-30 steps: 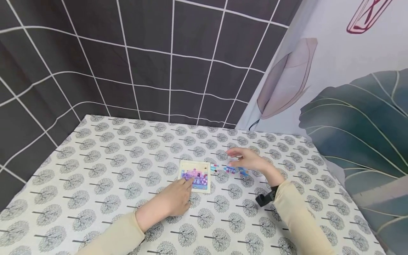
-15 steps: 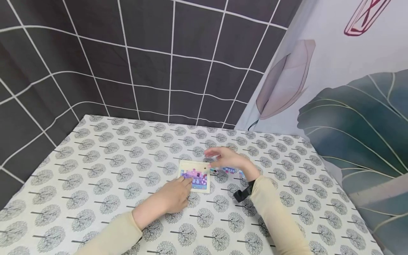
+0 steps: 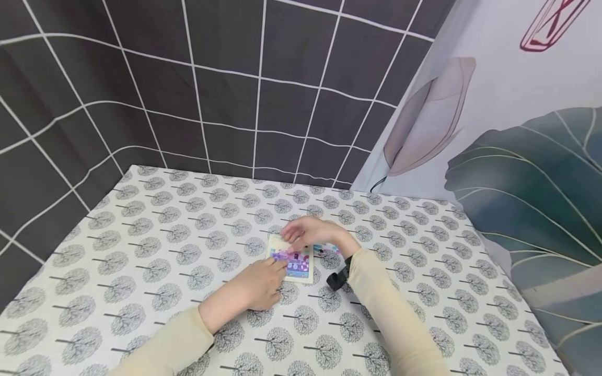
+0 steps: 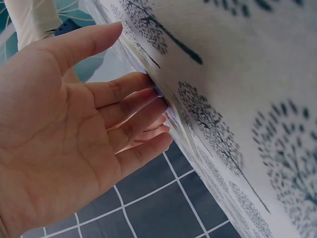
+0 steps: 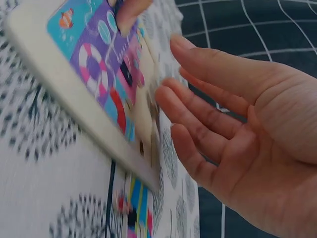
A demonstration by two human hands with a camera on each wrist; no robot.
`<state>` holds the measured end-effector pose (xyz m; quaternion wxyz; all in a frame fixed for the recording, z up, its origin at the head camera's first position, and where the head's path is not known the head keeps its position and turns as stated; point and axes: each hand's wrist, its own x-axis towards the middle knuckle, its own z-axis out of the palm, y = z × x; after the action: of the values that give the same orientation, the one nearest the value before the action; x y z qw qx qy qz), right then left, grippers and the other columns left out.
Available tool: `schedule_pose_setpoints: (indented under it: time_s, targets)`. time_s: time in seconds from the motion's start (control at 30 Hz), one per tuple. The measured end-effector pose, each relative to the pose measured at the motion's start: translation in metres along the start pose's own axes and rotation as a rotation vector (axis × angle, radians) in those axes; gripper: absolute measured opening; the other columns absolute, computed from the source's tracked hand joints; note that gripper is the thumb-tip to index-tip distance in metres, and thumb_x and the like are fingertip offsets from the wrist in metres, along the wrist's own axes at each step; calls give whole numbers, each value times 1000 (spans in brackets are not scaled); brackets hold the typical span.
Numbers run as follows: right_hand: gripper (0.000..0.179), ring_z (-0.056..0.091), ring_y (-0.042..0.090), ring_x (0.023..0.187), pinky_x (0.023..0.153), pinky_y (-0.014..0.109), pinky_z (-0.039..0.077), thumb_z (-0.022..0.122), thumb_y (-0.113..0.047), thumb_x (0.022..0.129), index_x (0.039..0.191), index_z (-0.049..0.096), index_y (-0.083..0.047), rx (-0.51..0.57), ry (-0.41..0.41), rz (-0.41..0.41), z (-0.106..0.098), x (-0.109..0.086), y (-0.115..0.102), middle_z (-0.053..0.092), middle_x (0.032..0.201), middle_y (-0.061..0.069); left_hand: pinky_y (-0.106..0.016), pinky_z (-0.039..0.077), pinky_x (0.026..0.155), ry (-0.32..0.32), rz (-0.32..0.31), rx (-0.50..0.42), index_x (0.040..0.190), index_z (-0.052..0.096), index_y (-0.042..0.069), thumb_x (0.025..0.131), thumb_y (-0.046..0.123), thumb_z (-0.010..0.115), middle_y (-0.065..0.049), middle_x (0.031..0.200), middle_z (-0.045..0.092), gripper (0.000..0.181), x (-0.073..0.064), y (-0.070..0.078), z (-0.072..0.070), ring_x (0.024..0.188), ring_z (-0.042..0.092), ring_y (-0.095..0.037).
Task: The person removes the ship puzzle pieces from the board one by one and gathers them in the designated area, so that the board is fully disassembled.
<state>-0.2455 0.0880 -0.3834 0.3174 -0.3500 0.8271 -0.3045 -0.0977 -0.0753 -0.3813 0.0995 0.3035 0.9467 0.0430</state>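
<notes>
A small jigsaw puzzle in a cream tray (image 3: 303, 281) lies on the tablecloth, its purple and blue picture (image 3: 297, 267) filling the lower part. My left hand (image 3: 260, 284) rests its extended fingertips on the puzzle's left side. Over the upper part of the tray is my right hand (image 3: 310, 231), fingers loosely bent, with nothing visible between thumb and fingers in the right wrist view. That view also shows a lifebuoy pattern (image 5: 93, 69) on the pieces and bare tray bottom (image 5: 143, 101) beyond them. In the left wrist view, my left fingers (image 4: 141, 114) reach the tray's edge.
Several loose colourful puzzle pieces (image 3: 325, 248) lie right of the tray, partly hidden by my right wrist. A tree-print cloth (image 3: 188, 313) covers the table. A dark gridded curtain (image 3: 226, 104) hangs behind it, a leaf-print one (image 3: 517, 172) to the right.
My right hand has moved left from above the loose pieces to over the upper part of the tray. My left hand has stayed on the puzzle.
</notes>
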Motion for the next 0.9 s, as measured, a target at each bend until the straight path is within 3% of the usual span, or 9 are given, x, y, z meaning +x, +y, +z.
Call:
schedule_pose_setpoints:
  time_s: [0.17,0.43,0.6,0.73,0.9]
  targets:
    - [40,61,13,96,88,21,50,72,-9,79,117,61,-5,-1,-40,31,6,12,-6,66,104,3,-42,34,109,-4,3,-18,131,49,-3,86,32,61,-14,143,41,58,0,0,-2,131,38,-31]
    - [39,64,12,93,87,22,51,75,-12,77,113,64,-6,5,-28,60,9,21,-12,69,102,4,-44,35,109,2,-22,-26,132,48,-3,87,31,61,-14,143,41,58,0,0,1,132,38,-30]
    - [32,65,9,85,83,22,51,78,-17,73,103,68,-12,-29,-29,130,13,21,-17,70,94,-2,-44,36,108,0,-29,-31,132,48,-3,86,22,61,-13,143,41,54,0,3,1,133,36,-29]
    - [30,65,7,77,79,21,51,82,-19,67,95,69,-14,-105,-4,191,18,21,-25,70,86,-5,-44,37,107,1,-24,-39,131,49,-4,82,12,61,-13,143,42,53,-1,6,-1,134,34,-28]
    - [33,62,8,73,75,20,51,83,-17,65,94,69,-10,-228,30,197,21,23,-40,68,84,-4,-43,38,106,20,-36,0,130,50,-3,78,9,63,-12,141,44,55,-1,6,-1,135,34,-27]
